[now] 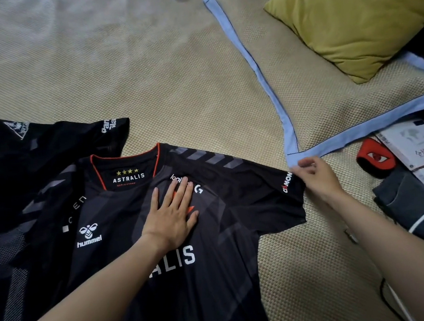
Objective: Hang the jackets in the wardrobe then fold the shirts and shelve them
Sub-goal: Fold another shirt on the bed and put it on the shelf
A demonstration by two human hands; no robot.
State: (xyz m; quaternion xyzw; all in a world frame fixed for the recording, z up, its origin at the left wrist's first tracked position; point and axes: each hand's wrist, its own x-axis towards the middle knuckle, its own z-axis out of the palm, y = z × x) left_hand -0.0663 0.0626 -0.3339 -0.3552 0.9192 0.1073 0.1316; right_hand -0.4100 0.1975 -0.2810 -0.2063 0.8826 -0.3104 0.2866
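A black jersey [237,210] with an orange-trimmed collar and white lettering lies face up on the woven beige mat [171,86]. My left hand [170,214] presses flat on its chest, fingers straight and spread. My right hand [317,175] pinches the hem of the jersey's right sleeve at its outer corner. Another black shirt [34,150] lies crumpled under and behind the jersey at the left, its sleeve spread toward the back.
A mat piece edged in light blue [289,136] lies at the right with a mustard pillow [352,14] on it. At the right edge sit a red and black object [374,160], a book [419,149] and dark folded cloth [409,205].
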